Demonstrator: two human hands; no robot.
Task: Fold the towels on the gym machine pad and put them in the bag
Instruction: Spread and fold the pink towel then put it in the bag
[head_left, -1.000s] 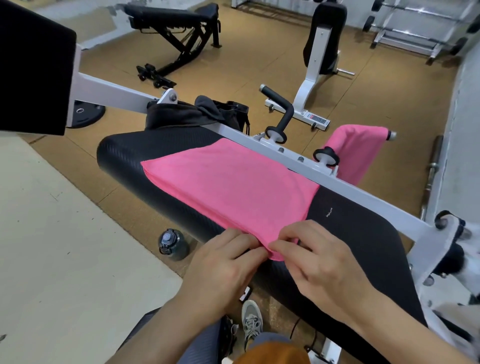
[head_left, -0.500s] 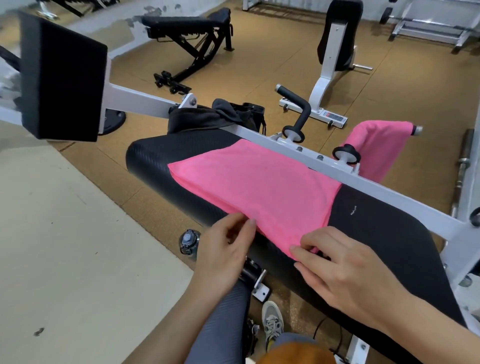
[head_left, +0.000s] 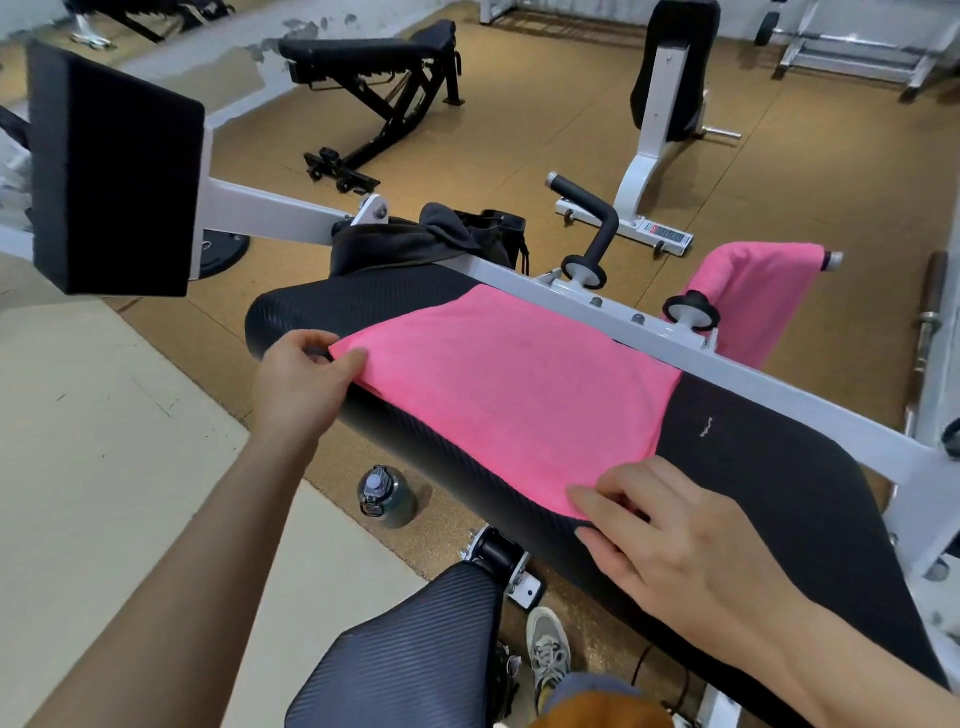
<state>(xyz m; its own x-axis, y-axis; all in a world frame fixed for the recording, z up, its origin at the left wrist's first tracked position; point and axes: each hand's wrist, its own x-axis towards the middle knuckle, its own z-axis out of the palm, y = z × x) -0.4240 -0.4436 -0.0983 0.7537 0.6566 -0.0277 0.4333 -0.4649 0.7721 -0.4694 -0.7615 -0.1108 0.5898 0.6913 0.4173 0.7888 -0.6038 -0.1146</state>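
A pink towel (head_left: 509, 395) lies folded flat on the black gym machine pad (head_left: 769, 467). My left hand (head_left: 301, 384) pinches the towel's far left corner between thumb and fingers. At the near corner, my right hand (head_left: 675, 540) pinches the towel's edge with curled fingers. A second pink towel (head_left: 753, 291) hangs over a bar at the right, behind the white frame. The black bag (head_left: 431, 244) sits open on the floor beyond the pad's far end.
A white frame bar (head_left: 623, 322) crosses above the pad with two black handles. A large black pad (head_left: 114, 176) juts out at upper left. A water bottle (head_left: 384, 496) stands on the floor below the pad. Benches stand further back.
My left hand slid from the near corner along the towel's left edge to its far left corner. My right hand stayed at the near corner.
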